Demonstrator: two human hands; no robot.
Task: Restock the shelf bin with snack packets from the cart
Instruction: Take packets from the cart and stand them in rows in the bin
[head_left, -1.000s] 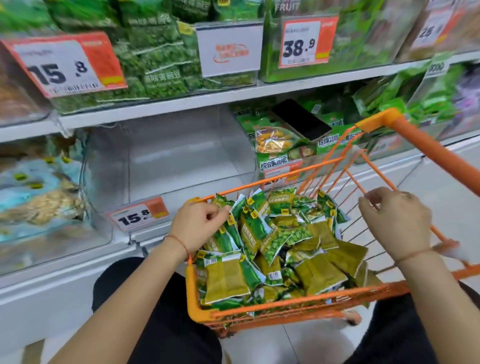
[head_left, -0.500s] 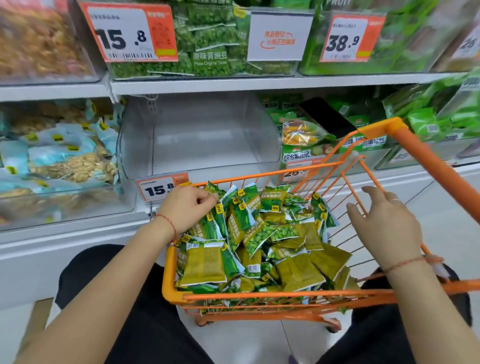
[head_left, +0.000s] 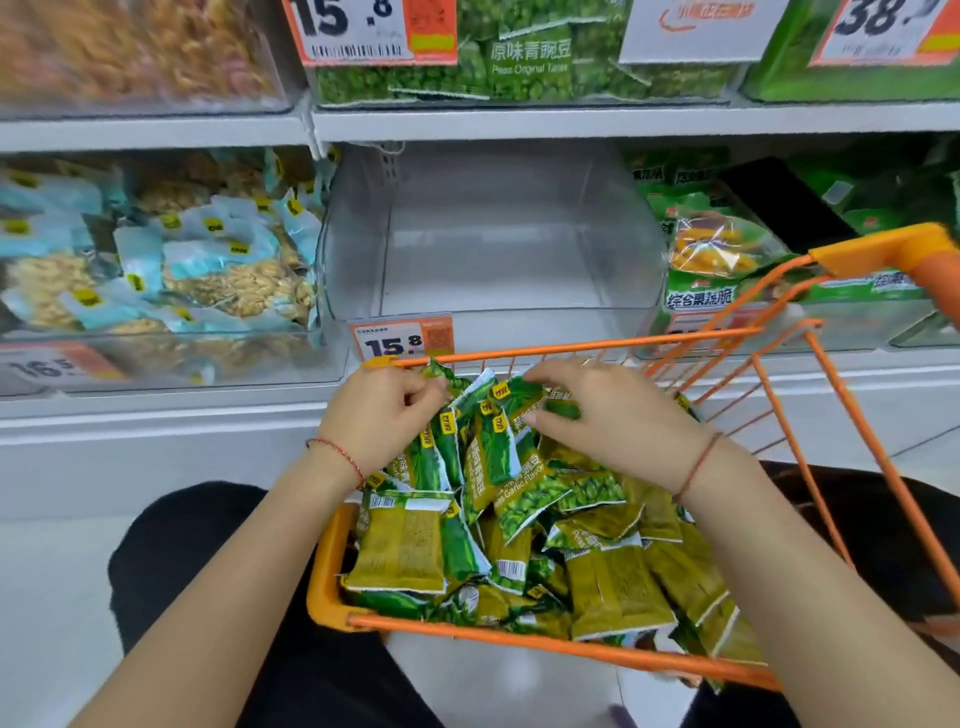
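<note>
An orange wire cart (head_left: 571, 647) in front of me holds a heap of green and olive snack packets (head_left: 524, 499). Behind it on the lower shelf stands a clear plastic bin (head_left: 488, 249) with nothing visible in it and a 15.8 price tag (head_left: 401, 339) on its front. My left hand (head_left: 382, 413) is at the cart's far left corner, fingers curled on the tops of some packets. My right hand (head_left: 610, 418) lies over the far middle of the heap, fingers closing on a green packet.
A bin of pale blue nut packets (head_left: 156, 270) stands left of the clear bin. A bin of green mixed-snack bags (head_left: 727, 249) stands right of it, with a black phone (head_left: 784, 200) lying on top. The upper shelf carries full bins. The cart handle (head_left: 914, 254) rises at right.
My right hand left the cart's right side and moved onto the packets at the far middle. The view came closer to the shelf. My left hand stays on the packets at the far left.
</note>
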